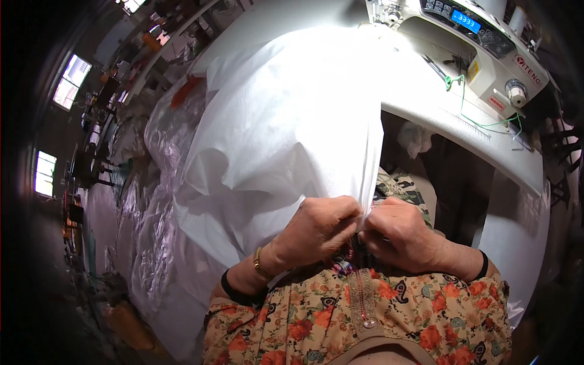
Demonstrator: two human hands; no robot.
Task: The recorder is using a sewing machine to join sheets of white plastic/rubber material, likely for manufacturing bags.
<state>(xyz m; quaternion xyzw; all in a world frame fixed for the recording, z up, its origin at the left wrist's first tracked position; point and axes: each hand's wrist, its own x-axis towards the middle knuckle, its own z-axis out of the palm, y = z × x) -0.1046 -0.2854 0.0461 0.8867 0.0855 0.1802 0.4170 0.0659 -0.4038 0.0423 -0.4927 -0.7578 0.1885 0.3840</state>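
A large sheet of thin white fabric [274, 128] spreads over the table and hangs down toward my lap. Its folded right edge runs from the sewing machine [480, 48] to my fingers. My left hand [325, 225] pinches that edge close to my body, fingers curled. Right beside it, my right hand [398, 234] is closed on the same edge, thumb and fingers pressed together. The fingertips of both hands almost meet, and the exact bit of cloth between them is partly hidden. Bright light falls on the cloth by the machine's needle area.
A pair of tweezers [435, 67] and a green cord [471, 112] lie on the white machine table [426, 115]. Crumpled clear plastic sheeting [155, 231] piles up to the left. Below the table edge hangs a wad of white cloth [415, 139].
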